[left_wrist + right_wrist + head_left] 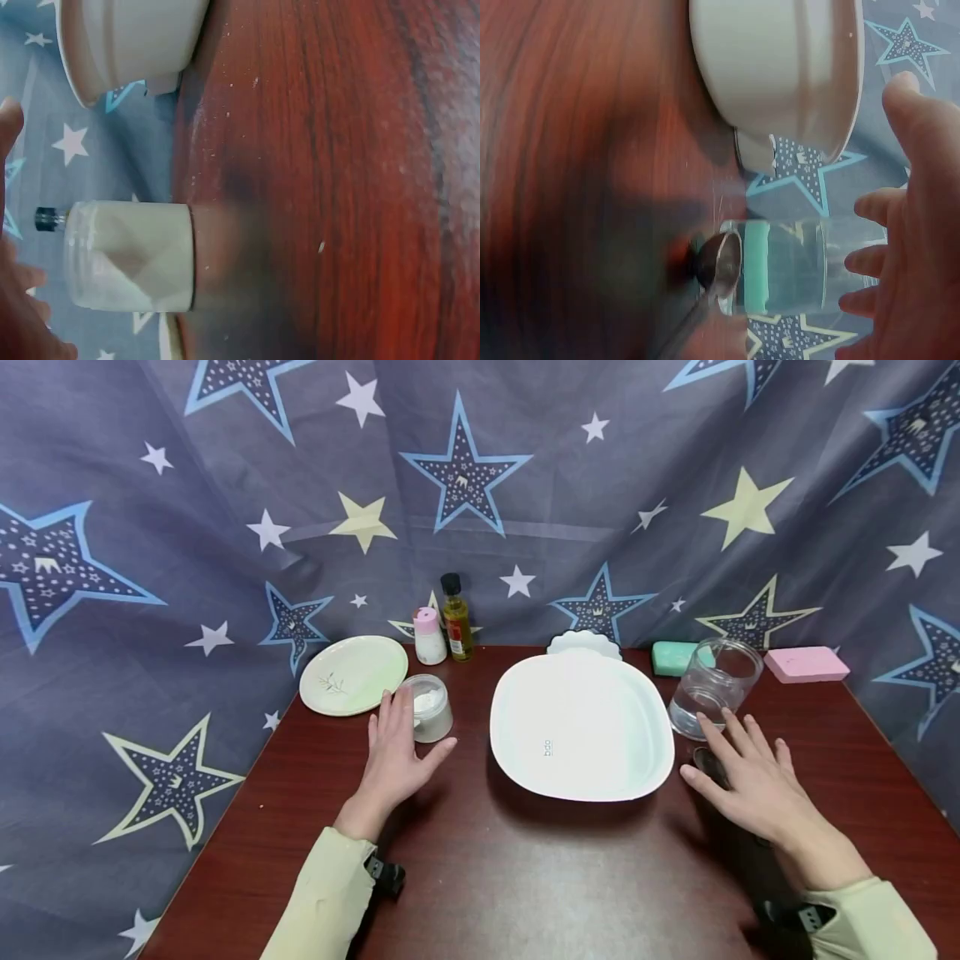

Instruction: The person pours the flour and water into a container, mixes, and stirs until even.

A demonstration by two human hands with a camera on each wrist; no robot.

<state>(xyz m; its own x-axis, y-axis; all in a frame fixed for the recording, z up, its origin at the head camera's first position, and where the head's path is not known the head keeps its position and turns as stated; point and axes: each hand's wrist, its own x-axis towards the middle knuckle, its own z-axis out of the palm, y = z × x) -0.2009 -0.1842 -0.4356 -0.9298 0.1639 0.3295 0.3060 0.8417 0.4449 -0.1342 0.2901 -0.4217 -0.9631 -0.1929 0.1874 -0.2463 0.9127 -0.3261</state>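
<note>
My left hand [390, 756] hovers with fingers spread beside a clear jar of white powder [432, 724], partly covering it in the head view. The left wrist view shows that jar standing upright on the table, apart from the fingers. Over on the right, my right hand [765, 789] is held above a dark metal spoon [718, 262], fingers extended and holding nothing. Just beyond its fingertips stands a clear glass container [693, 710] with water in it; whether they touch is hard to tell. Between the hands sits a white basin [581, 727].
At the back left are a pale oval plate [352, 677], a white shaker with a pink cap [430, 643] and an oil bottle [457, 627]. A scalloped white piece [585, 644] shows behind the basin. A green block [670, 658] and a pink block [806, 665] lie back right.
</note>
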